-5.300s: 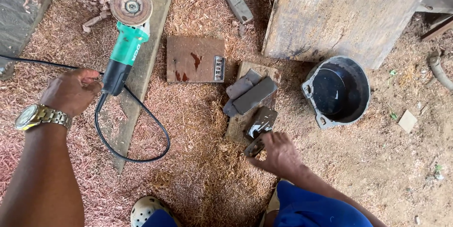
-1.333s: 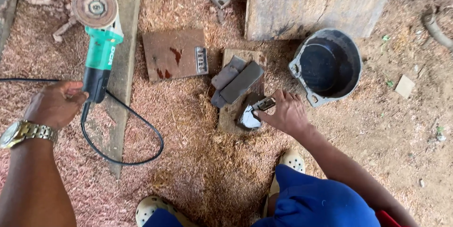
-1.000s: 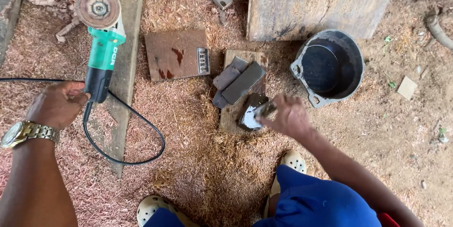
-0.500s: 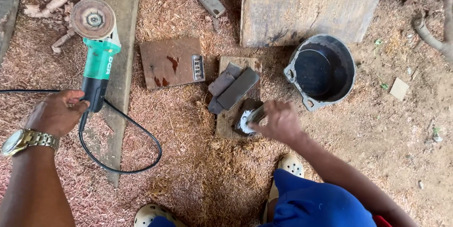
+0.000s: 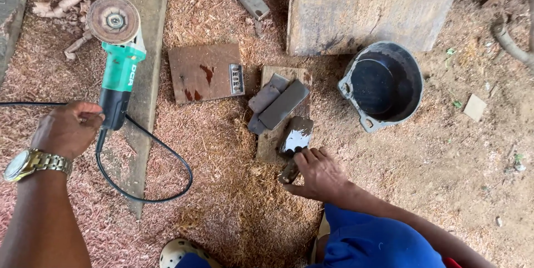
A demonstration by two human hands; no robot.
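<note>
My left hand (image 5: pixel 67 129), with a metal wristwatch, grips the rear of a green and black angle grinder (image 5: pixel 119 73). The grinder lies on a long plank (image 5: pixel 146 34) with its worn disc pointing away from me. My right hand (image 5: pixel 320 174) holds the handle of a short tool with a flat metal blade (image 5: pixel 296 134). The shiny blade rests on a small wooden board (image 5: pixel 268 146). Two dark grey sharpening stones (image 5: pixel 278 104) lie stacked just beyond the blade.
A black bucket (image 5: pixel 384 87) stands right of the board. Behind it is a big wooden block (image 5: pixel 367 6). A rusty brown plate (image 5: pixel 203 73) lies left of the stones. The grinder's black cable (image 5: pixel 156 193) loops over sawdust. My sandal (image 5: pixel 181 254) is near the bottom edge.
My right hand brought the bladed tool onto the small board near the stones, then drew it back toward me. My left hand stayed on the grinder.
</note>
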